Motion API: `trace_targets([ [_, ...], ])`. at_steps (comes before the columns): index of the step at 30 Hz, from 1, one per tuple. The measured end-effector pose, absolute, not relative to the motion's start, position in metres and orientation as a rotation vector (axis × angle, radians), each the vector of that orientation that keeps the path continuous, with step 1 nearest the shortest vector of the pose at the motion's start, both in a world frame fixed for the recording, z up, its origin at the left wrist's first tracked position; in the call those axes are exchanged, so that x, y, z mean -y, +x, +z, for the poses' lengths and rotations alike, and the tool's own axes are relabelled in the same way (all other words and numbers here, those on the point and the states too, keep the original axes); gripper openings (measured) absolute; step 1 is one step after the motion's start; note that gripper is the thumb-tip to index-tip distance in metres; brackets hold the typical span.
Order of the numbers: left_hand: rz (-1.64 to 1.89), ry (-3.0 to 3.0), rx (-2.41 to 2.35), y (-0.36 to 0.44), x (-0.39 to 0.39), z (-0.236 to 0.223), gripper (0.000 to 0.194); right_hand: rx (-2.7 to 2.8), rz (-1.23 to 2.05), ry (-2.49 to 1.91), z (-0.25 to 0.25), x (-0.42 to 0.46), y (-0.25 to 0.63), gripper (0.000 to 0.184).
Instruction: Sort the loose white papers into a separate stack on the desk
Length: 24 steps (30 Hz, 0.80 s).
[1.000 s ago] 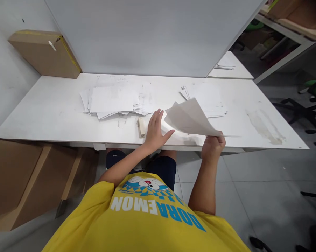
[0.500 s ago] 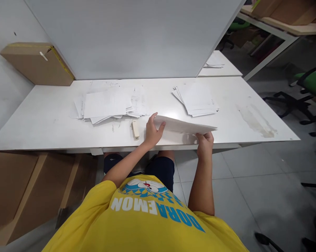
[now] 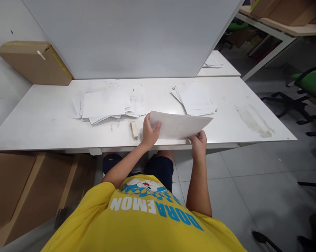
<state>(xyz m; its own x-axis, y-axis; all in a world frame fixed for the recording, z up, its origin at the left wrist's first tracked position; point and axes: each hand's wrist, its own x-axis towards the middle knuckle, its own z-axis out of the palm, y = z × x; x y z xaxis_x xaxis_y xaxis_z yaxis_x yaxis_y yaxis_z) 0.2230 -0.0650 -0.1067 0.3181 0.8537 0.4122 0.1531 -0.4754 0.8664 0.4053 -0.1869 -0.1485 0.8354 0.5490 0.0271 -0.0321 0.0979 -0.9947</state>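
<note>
Both hands hold a white paper sheet [image 3: 180, 126] tilted up over the table's front edge; whether it is one sheet or more I cannot tell. My left hand [image 3: 150, 132] grips its left end, thumb on the near face. At the lower right corner, my right hand [image 3: 199, 141] pinches the paper. Just left of my left hand lies a cream stapler [image 3: 134, 130]. A spread pile of papers [image 3: 105, 104] sits to the left, and a smaller stack of papers [image 3: 196, 99] lies behind the held sheet.
The white table [image 3: 50, 122] has a grey stain [image 3: 253, 120] at its right. A tall white panel [image 3: 131, 38] rises along its back. One cardboard box [image 3: 37, 63] stands at the far left; more cardboard [image 3: 39, 185] is below the table. Office chairs [image 3: 308, 87] are at the right.
My left hand, earlier open beside the paper, has closed on its left end. The right hand has moved left with the paper, which now stands upright between both hands. The camera view shifted slightly.
</note>
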Motion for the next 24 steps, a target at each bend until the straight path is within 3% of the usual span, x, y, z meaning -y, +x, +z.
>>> trace_targets([
  [5,1.282,1.824,-0.927,0.22,0.065,-0.12,0.057,0.52,0.404,-1.346,-0.137,0.184,0.399,0.034],
  [16,1.573,1.697,-0.837,0.219,0.069,-0.135,0.051,0.499,0.294,-1.387,-0.144,0.181,0.391,0.029],
  [24,1.524,1.772,-0.741,0.214,0.071,-0.131,0.041,0.576,0.331,-1.401,-0.147,0.183,0.393,0.042],
])
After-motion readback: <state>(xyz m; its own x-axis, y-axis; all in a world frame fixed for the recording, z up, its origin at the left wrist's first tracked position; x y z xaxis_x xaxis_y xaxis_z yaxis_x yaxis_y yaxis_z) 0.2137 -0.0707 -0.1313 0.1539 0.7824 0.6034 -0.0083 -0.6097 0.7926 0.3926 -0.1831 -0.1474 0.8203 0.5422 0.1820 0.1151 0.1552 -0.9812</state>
